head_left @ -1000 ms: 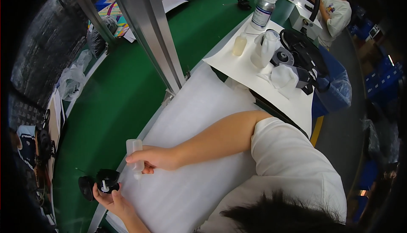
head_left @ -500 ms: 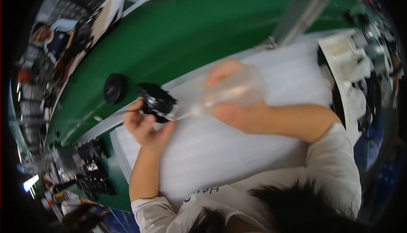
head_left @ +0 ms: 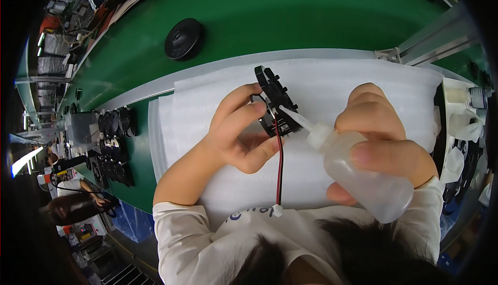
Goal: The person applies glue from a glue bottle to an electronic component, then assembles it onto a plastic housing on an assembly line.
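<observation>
Black part (head_left: 277, 97), one, is gripped in my left fingers (head_left: 248, 113) above a white sheet (head_left: 321, 80); my right fingers (head_left: 371, 116) wrap one squeeze bottle (head_left: 368, 184), nozzle (head_left: 298, 118) pointing at it. One black disc (head_left: 184, 39) lies beyond on the green surface (head_left: 285, 15); one metal post (head_left: 441, 40) stands right.

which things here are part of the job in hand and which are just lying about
In use:
black part with red and black wires, in the left hand
squeeze bottle, in the right hand
white sheet beneath

Apparently lying about:
black disc on the green surface
dark pieces at far left
</observation>
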Demonstrator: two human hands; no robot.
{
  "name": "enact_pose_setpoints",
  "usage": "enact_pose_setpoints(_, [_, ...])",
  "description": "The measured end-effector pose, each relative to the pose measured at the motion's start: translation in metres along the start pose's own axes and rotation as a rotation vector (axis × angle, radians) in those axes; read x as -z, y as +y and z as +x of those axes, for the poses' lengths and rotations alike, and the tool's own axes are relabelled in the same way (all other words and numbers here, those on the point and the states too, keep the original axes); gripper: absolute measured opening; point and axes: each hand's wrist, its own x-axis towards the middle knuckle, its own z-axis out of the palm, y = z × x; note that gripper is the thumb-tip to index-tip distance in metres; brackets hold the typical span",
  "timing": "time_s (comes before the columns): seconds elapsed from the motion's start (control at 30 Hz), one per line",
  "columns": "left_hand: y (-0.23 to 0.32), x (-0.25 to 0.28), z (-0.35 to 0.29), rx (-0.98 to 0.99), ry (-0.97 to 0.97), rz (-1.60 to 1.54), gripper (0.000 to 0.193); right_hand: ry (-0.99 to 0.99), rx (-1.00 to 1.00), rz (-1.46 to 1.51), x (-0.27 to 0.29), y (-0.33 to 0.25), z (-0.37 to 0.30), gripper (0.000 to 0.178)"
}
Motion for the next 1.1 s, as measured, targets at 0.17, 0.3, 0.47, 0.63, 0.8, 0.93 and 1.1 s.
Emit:
enact_pose_setpoints(0.17, [0.003,0.001,0.000,-0.043,-0.067,0.032,0.023,-0.023,-0.047,-0.033,0.000,0.000,-0.001,0.056])
enact_pose_setpoints(0.3, [0.005,0.000,0.001,-0.040,-0.061,0.050,0.027,-0.054,-0.052,-0.062,0.002,-0.002,0.000,0.056])
enact_pose_setpoints(0.47, [0.006,0.000,0.001,-0.019,-0.048,0.043,0.028,0.160,0.079,-0.104,-0.006,0.003,0.001,0.040])
enact_pose_setpoints(0.63, [0.006,0.000,0.000,-0.003,-0.035,0.037,0.028,0.298,0.138,-0.154,-0.018,0.003,0.001,0.035])
enact_pose_setpoints(0.8, [0.007,0.001,-0.008,0.197,-0.005,-0.118,0.027,0.322,0.208,-0.199,-0.024,0.007,-0.003,0.035])
enact_pose_setpoints(0.93, [0.001,0.006,-0.013,0.230,0.036,-0.088,0.034,0.078,0.177,-0.245,-0.015,0.001,-0.012,0.043])
enact_pose_setpoints(1.1, [-0.007,0.005,-0.007,-0.083,-0.018,0.151,0.073,0.102,0.149,-0.255,-0.019,-0.001,-0.013,0.043])
